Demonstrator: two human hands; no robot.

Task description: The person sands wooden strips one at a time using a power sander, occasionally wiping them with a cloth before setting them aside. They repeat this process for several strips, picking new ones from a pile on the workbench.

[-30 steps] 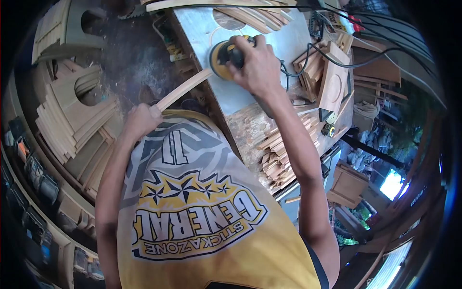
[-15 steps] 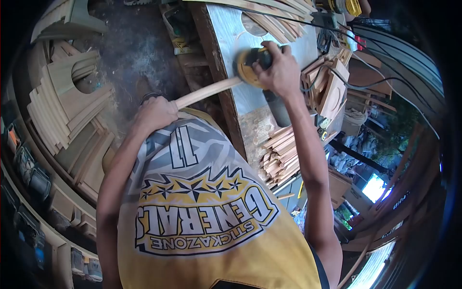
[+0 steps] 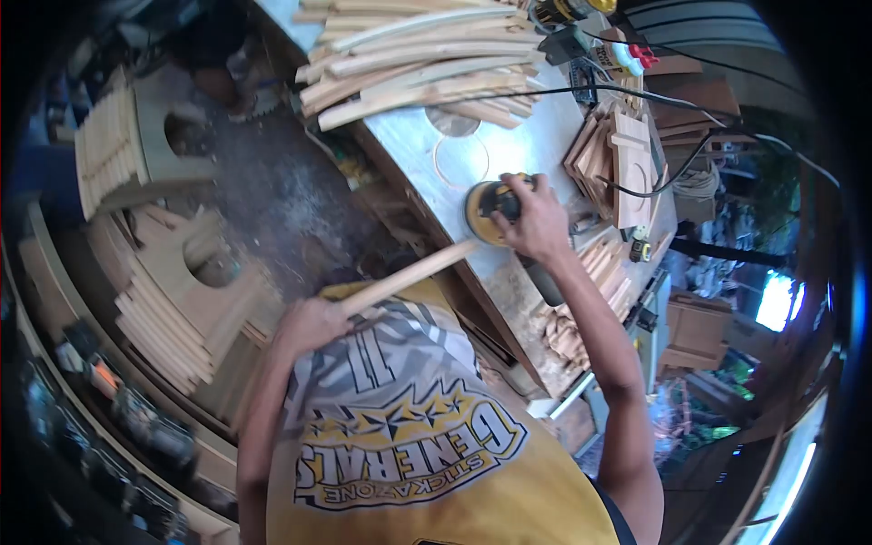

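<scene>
My right hand (image 3: 538, 218) is wrapped round the top of a yellow and black orbital sander (image 3: 483, 211) at the edge of the workbench (image 3: 436, 173). The sander's pad is at the far end of a slim wooden strip (image 3: 413, 274); whether the two touch is hard to tell. Close to my shirt, my left hand (image 3: 313, 325) is closed round the near end of this strip. The strip slants up from my hand across the gap to the bench.
Many curved wooden strips (image 3: 427, 59) are piled on the bench's far end. Shaped boards (image 3: 627, 173) and more strips (image 3: 604, 272) lie to the right. A dark cable (image 3: 581, 88) crosses above the bench. Stacked wooden panels (image 3: 173, 327) stand at left.
My view has shifted and turned, bringing more of the far strip pile into sight. Both hands keep their holds, with the sander still at the strip's far end.
</scene>
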